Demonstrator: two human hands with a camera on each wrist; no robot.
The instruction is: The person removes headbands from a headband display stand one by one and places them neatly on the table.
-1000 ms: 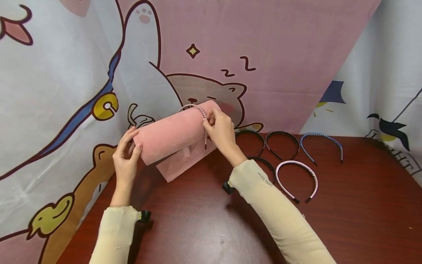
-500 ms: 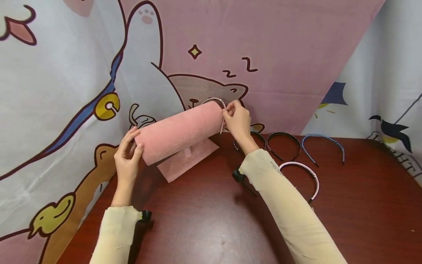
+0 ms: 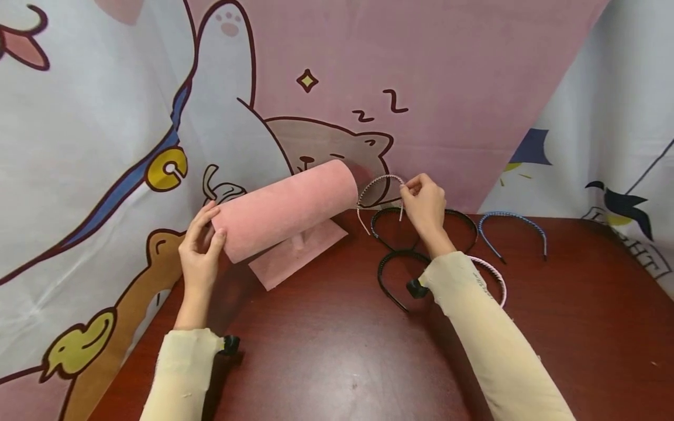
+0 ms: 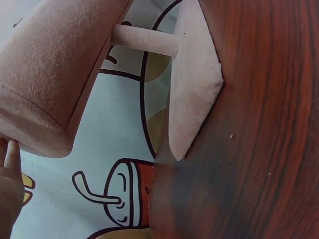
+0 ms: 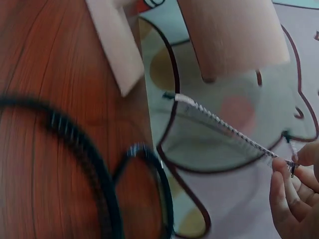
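A pink plush headband stand (image 3: 286, 207), a padded roll on a post over a flat base, stands tilted up to the right in the head view. My left hand (image 3: 201, 251) holds its left end, thumb on the near side and fingers at the far side. To the right of the roll, my right hand (image 3: 425, 204) pinches one arm of a thin pale pink braided headband (image 3: 380, 178). This headband is in the air, apart from the roll, arch upward. In the right wrist view the headband (image 5: 229, 128) stretches away from the pinching fingers.
On the table (image 3: 316, 351), beneath and beside my right arm, lie several headbands: a black one (image 3: 387, 280), another dark one (image 3: 376, 225), a blue one (image 3: 513, 215) and a pink-and-white one (image 3: 497, 278). A printed cloth (image 3: 447, 88) hangs close behind the stand.
My right hand has drawn the pale pink headband off the right end of the roll and carried it rightward. My left hand stays at the roll's left end.
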